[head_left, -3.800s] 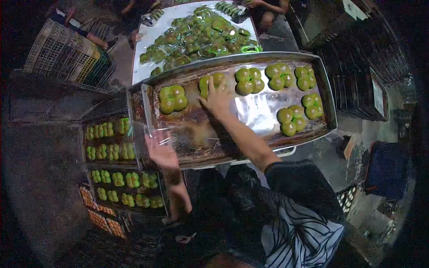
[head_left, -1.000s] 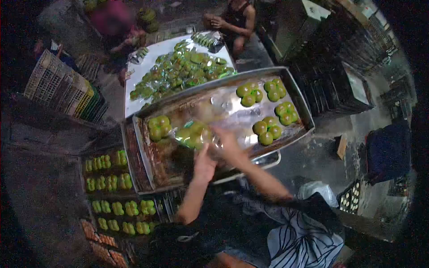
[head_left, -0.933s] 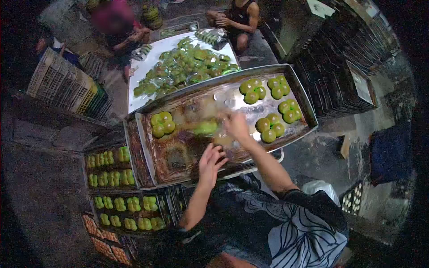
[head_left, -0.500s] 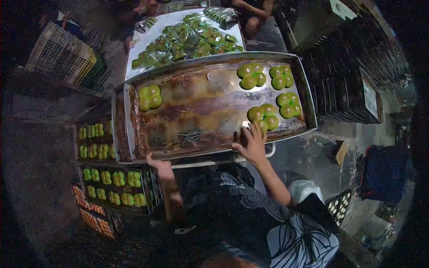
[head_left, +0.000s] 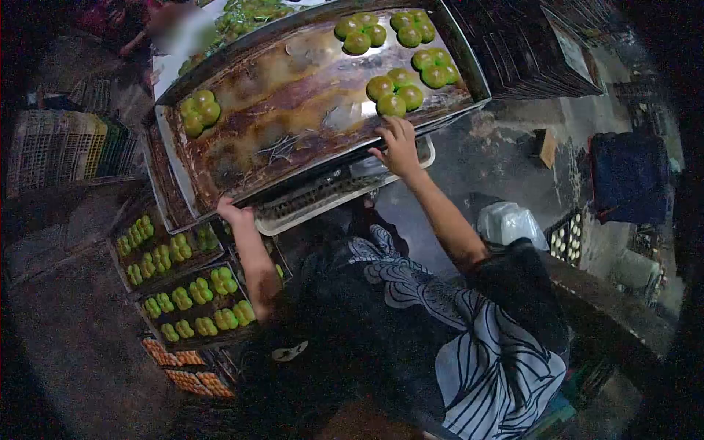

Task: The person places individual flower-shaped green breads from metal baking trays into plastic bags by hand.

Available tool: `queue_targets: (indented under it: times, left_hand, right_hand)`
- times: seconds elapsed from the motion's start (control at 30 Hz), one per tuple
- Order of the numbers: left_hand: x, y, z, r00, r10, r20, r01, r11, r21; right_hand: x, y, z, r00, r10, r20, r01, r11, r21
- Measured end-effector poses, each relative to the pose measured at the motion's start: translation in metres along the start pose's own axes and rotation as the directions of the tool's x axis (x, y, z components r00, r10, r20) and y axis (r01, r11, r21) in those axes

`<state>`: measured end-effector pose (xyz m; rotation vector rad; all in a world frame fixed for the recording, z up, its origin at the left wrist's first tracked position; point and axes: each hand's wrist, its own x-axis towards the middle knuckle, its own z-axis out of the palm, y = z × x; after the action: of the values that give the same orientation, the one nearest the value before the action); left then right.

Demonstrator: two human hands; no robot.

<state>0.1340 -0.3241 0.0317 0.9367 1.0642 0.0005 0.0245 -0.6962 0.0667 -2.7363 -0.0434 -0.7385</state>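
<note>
A large metal baking tray [head_left: 293,114] with a browned, worn base lies tilted in front of me. Clusters of round green buns sit in it: one bun cluster [head_left: 199,113] at the left end, several at the right, including a near bun cluster [head_left: 394,92]. My left hand [head_left: 236,213] is closed on the tray's near left corner. At the near right rim is my right hand [head_left: 400,147], fingers bent over the edge and thumb outside, just below the nearest buns. Part of its grip is hidden.
Beneath the tray shows a pale-rimmed rack or tray [head_left: 345,194]. More trays of green buns [head_left: 198,293] are stacked at lower left. Dark stacked trays [head_left: 528,51] stand at right, crates [head_left: 59,147] at left. Wrapped green goods [head_left: 242,18] cover a white table, with a person beside it.
My view has shifted, and the tray now appears higher, turned and further left. My right hand has moved from over the near buns to the rim. The left stays at the corner.
</note>
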Motion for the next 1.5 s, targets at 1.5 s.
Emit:
queue_targets:
  times: [1.5]
  left_hand:
    - [-0.063,-0.093,-0.178,0.893,0.092,0.441,-0.432,0.454,0.780]
  right_hand:
    - [0.033,0.066,0.017,0.542,0.430,0.721,-0.827,0.426,0.367]
